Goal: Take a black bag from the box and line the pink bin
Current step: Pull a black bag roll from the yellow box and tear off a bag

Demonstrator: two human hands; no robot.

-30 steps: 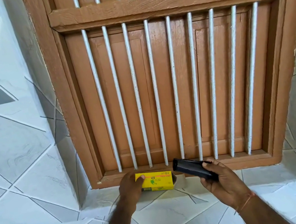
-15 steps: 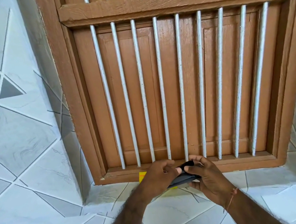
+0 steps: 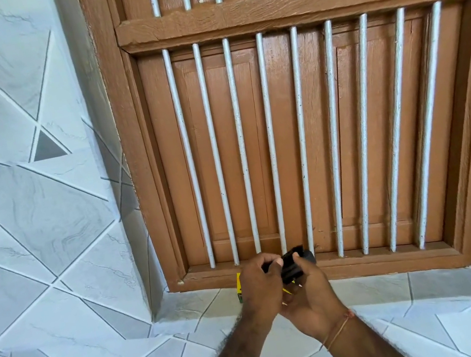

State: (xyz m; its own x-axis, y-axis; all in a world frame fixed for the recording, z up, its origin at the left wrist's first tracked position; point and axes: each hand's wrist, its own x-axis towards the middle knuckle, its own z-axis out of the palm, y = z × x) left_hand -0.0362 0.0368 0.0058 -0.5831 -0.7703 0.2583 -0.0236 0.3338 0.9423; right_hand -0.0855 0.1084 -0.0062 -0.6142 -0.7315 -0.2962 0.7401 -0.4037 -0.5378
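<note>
- The left hand [image 3: 260, 285] and the right hand [image 3: 309, 293] meet at about 6 o'clock in the view, low against the foot of a brown wooden window [image 3: 314, 141].
- Both hands are clamped on a folded black bag [image 3: 292, 265]: the left thumb presses on its left end, and the right thumb lies over its right part while the right palm cups it from below.
- The bag is a compact, tightly folded bundle, held up between the hands and level with the window's bottom rail.
- The yellow box [image 3: 239, 288] lies on the tiled ledge [image 3: 399, 288] just under the window frame, at 9 o'clock from the left hand; only its left end and a yellow sliver between the two hands show, the rest hidden behind the hands.
- Whether the left hand touches the box cannot be told.
- A thin orange thread [image 3: 339, 327] is tied around the right wrist.
- White vertical bars [image 3: 241, 146] run down the front of the window, with closed wooden shutters behind them.
- The wall [image 3: 30, 195] at 9 o'clock is covered with pale marbled tiles cut by grey diagonal lines; the same tiles cover the ledge at 6 o'clock.
- The pink bin is out of view.
</note>
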